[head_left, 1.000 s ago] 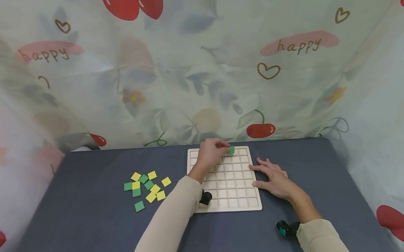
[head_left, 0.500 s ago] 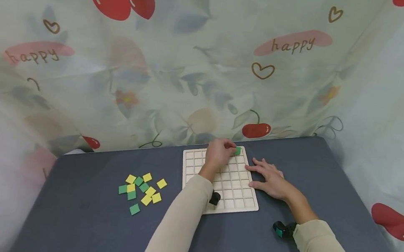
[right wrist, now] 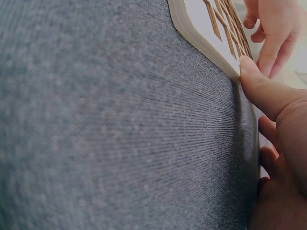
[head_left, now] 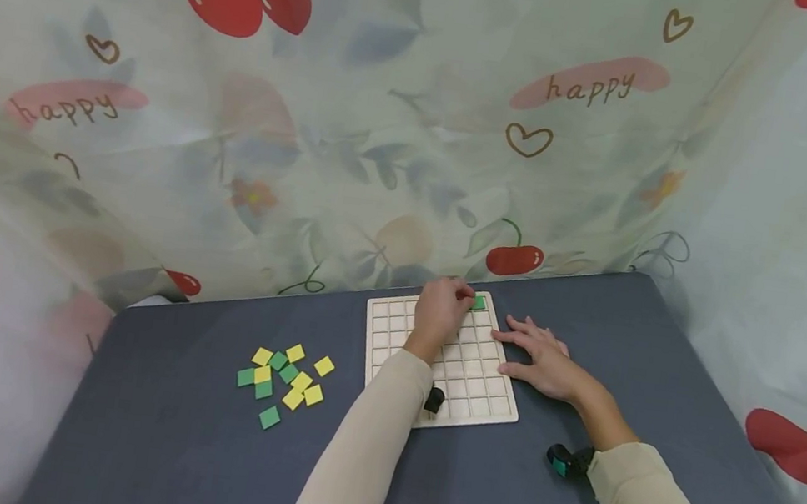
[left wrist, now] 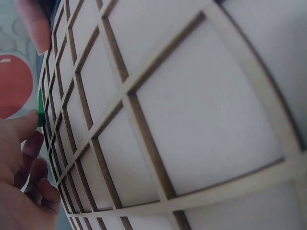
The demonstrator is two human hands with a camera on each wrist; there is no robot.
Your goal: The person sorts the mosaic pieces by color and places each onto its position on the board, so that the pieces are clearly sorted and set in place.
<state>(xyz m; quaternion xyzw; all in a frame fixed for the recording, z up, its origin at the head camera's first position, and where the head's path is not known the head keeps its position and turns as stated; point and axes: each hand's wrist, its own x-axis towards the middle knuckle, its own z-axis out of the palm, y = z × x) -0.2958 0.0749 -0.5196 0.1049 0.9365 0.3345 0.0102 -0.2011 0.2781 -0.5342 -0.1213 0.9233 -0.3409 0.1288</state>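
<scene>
At the far right corner of the wooden grid board (head_left: 464, 398), my left hand (head_left: 439, 313) pinches a small green square tile (head_left: 479, 302). In the left wrist view the green tile (left wrist: 41, 112) shows only as a thin strip at the fingertips, by the board's far cells. The left hand covers part of the upper board. My right hand (head_left: 543, 359) rests beside the board with its fingers spread, and fingertips touch the board's right edge. The right wrist view shows the right thumb (right wrist: 261, 88) against the board's edge (right wrist: 206, 57).
Loose yellow tiles (head_left: 301, 382) and green tiles (head_left: 270, 418) lie left of the board on the dark tabletop (head_left: 177, 434), several of each. A patterned curtain (head_left: 360, 112) stands close behind the table's far edge, and others hang at both sides.
My left hand has moved slightly right with the green tile, to the board's far right corner, where the tile now sits lower. The right hand stays at the board's edge.
</scene>
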